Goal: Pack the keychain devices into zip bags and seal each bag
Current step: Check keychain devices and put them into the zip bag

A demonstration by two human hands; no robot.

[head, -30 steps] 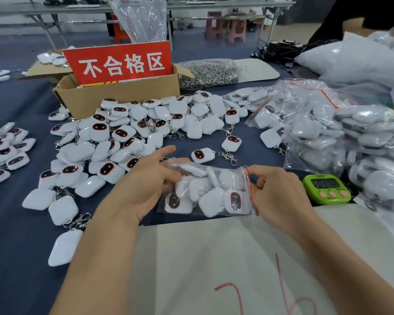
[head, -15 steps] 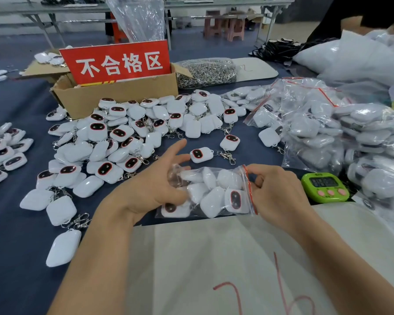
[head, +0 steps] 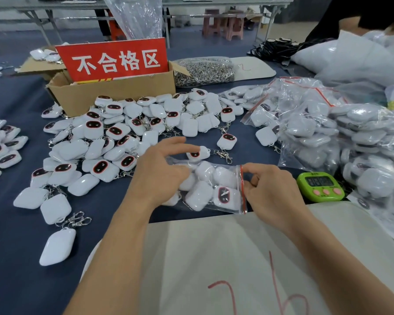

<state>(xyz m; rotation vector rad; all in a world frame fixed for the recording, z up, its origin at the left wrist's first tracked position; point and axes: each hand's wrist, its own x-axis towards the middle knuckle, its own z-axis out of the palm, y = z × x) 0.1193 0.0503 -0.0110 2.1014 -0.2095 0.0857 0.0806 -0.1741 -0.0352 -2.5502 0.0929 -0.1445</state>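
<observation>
Pinching the red seal strip (head: 243,189) of the zip bag (head: 214,176), the right hand (head: 271,192) seems ready to press it closed; the left hand (head: 159,173) curls over the bag's other end, steadying the keychain devices (head: 198,195) inside on the desk (head: 21,246).

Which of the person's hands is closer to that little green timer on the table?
Right. The right hand pinches the red seal of the zip bag, just left of the green timer; the left hand holds the bag's opposite end, farther away.
</observation>
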